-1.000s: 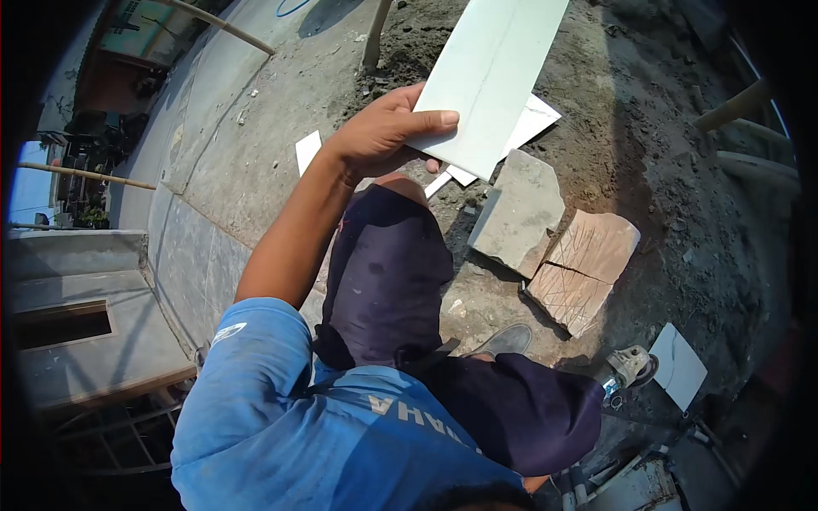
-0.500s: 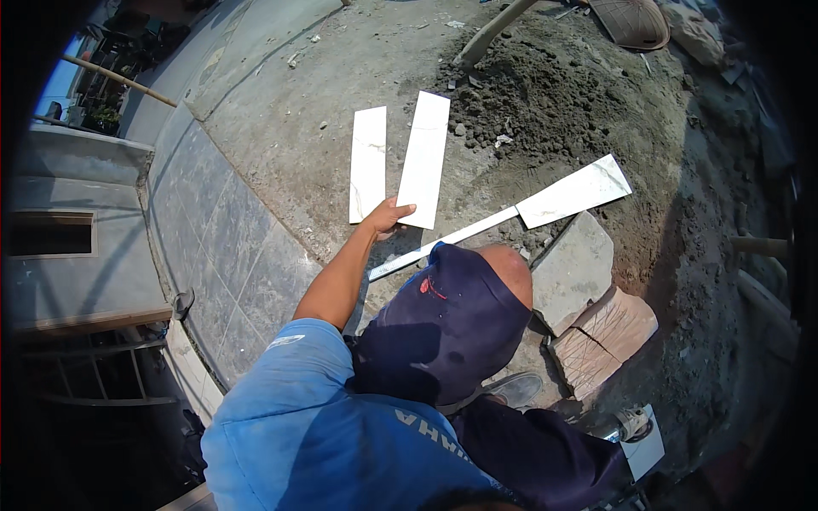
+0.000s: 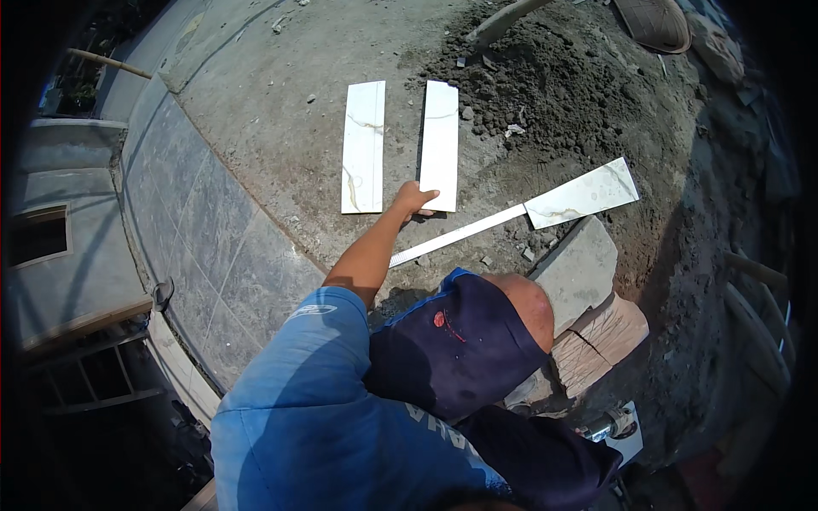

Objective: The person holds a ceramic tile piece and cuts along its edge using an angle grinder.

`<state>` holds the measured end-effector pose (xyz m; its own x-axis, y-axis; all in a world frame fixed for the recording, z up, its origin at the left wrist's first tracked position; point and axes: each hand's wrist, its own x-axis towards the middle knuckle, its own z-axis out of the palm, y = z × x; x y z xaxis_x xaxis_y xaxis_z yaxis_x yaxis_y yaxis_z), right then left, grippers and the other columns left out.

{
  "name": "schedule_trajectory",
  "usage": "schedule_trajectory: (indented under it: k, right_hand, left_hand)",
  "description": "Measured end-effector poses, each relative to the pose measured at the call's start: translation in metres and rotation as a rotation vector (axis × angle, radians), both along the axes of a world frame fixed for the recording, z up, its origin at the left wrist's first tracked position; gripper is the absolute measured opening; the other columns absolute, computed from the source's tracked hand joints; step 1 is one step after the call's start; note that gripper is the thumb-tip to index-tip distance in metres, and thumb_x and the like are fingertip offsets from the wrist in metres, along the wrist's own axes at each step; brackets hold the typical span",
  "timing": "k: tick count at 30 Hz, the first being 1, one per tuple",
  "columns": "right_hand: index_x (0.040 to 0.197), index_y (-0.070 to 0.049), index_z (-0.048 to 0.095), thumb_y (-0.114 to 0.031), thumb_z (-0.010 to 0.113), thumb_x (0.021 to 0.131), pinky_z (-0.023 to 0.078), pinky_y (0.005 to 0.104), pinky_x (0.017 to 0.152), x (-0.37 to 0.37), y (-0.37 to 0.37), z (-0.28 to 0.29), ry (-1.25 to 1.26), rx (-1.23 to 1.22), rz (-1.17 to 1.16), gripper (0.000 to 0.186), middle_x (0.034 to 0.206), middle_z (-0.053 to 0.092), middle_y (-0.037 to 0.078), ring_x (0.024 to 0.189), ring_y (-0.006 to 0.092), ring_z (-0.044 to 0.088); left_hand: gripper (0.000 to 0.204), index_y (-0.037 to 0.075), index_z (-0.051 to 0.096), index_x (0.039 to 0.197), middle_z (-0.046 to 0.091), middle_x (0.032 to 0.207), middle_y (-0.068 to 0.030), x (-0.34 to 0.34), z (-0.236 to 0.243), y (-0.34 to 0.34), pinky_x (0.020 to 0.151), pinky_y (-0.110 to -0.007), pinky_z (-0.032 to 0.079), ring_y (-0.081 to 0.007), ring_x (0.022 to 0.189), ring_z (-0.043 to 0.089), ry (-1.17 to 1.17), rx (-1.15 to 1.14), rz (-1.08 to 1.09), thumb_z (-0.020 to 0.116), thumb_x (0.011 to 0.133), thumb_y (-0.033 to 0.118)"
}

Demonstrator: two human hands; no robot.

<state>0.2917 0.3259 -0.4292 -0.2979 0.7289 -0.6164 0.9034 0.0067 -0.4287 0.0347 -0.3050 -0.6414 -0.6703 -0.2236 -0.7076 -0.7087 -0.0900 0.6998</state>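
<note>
The white tile strip (image 3: 440,145) now lies flat on the dirt ground (image 3: 256,77), just beside another white strip (image 3: 363,146). A moment ago it was up in the air, so it has been set down. The left hand (image 3: 415,200) rests on its near end, fingers seemingly flat, not gripping. The right hand is hidden. A thin strip (image 3: 456,236), a bigger tile piece (image 3: 584,194) and stone blocks (image 3: 579,272) lie near the person's knee (image 3: 477,341).

White tile strips (image 3: 440,145), tan veining; blue sleeve (image 3: 298,383); navy shorts (image 3: 452,349); grey paving (image 3: 213,255).
</note>
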Motion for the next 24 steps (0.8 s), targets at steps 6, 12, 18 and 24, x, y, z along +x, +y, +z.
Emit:
schedule_trajectory:
  k: [6, 12, 18, 24]
  right_hand:
    - [0.114, -0.001, 0.058, -0.018, 0.080, 0.068, 0.050, 0.0339, 0.074, 0.013, 0.008, 0.014, -0.021, 0.014, -0.056, 0.054, 0.095, 0.066, 0.010, 0.079, 0.0198, 0.063]
    - [0.115, 0.000, 0.059, -0.020, 0.080, 0.069, 0.050, 0.0341, 0.073, 0.027, 0.008, 0.011, -0.026, -0.018, -0.083, 0.054, 0.094, 0.066, 0.010, 0.078, 0.0201, 0.063]
    - [0.115, 0.000, 0.059, -0.021, 0.080, 0.070, 0.050, 0.0343, 0.073, 0.064, 0.031, 0.035, -0.027, -0.025, -0.179, 0.054, 0.094, 0.066, 0.010, 0.078, 0.0204, 0.063]
    - [0.114, 0.000, 0.059, -0.021, 0.079, 0.070, 0.050, 0.0345, 0.072, 0.071, 0.026, 0.029, -0.002, 0.031, -0.225, 0.053, 0.092, 0.066, 0.010, 0.079, 0.0207, 0.063]
  left_hand:
    - [0.055, -0.003, 0.070, 0.072, 0.068, 0.062, -0.0134, -0.017, 0.011, -0.004, 0.071, -0.038, 0.056, -0.0243, 0.064, 0.071, -0.155, -0.654, -0.664, 0.061, 0.091, 0.047]
    - [0.054, -0.001, 0.072, 0.094, 0.070, 0.103, -0.0252, -0.042, 0.023, -0.062, 0.083, -0.048, 0.053, -0.0381, 0.097, 0.068, -0.200, -0.940, -0.589, 0.060, 0.091, 0.052]
    - [0.136, 0.005, 0.007, 0.154, 0.036, 0.145, -0.0305, -0.023, 0.004, -0.094, 0.107, -0.059, 0.034, -0.0461, 0.134, 0.038, -0.432, -1.007, -0.098, 0.088, 0.057, 0.054]
    - [0.145, 0.009, -0.003, 0.155, 0.026, 0.150, -0.0334, 0.005, -0.011, -0.083, 0.112, -0.059, 0.029, -0.0450, 0.141, 0.025, -0.470, -0.975, 0.023, 0.095, 0.053, 0.041]
